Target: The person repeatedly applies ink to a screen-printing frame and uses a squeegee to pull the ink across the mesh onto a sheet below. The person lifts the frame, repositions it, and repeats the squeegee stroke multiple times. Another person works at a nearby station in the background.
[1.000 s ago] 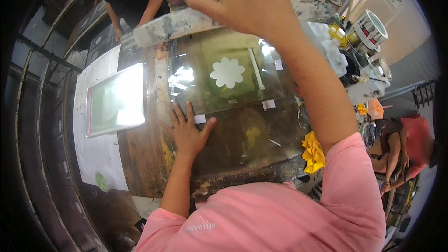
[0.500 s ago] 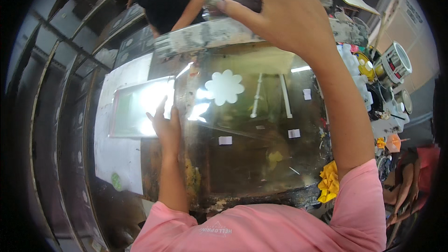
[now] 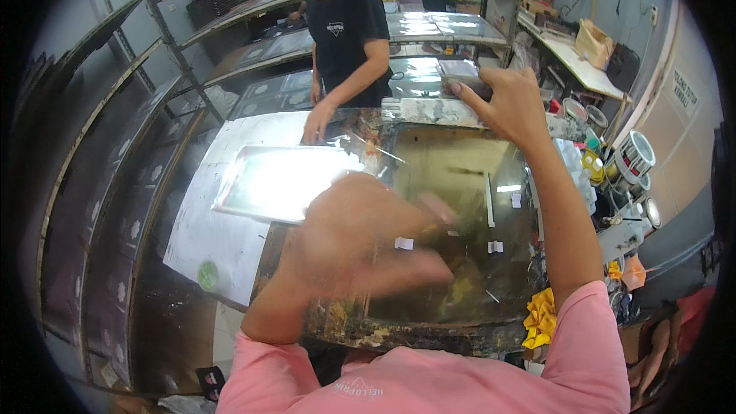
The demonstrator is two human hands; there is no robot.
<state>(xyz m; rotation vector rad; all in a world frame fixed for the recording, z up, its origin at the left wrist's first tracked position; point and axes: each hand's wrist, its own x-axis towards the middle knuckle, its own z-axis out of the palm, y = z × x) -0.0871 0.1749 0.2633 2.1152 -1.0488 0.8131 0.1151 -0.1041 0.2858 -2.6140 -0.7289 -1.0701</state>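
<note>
My left hand [image 3: 356, 234] is smeared by motion over the near left part of the dark table panel [image 3: 460, 291]. Its fingers point right and are spread, with nothing visible between them. My right hand [image 3: 512, 103] reaches to the far edge and is closed on a dark, rounded block [image 3: 469, 89]; its kind I cannot make out. Just below that block runs a paint-smeared pale bar [image 3: 429, 111]. Two small white paper tabs [image 3: 404, 244] [image 3: 495, 247] and a thin white strip [image 3: 490, 199] lie on the panel. Left of my left hand, a shiny clear-wrapped stack [image 3: 268, 184] rests on white paper [image 3: 207, 234].
Across the table stands a person in black [image 3: 349, 38], one hand [image 3: 318, 123] at the table's far edge. Paint cans [image 3: 635, 149] and bottles crowd the right side. A yellow cloth [image 3: 540, 316] lies near my right elbow. Racks [image 3: 115, 184] stand at left.
My left hand has left the shiny stack and swung right. My right hand still grips the dark block. The view has tilted up. The white flower shape is no longer visible. The person's hand reaches the table.
</note>
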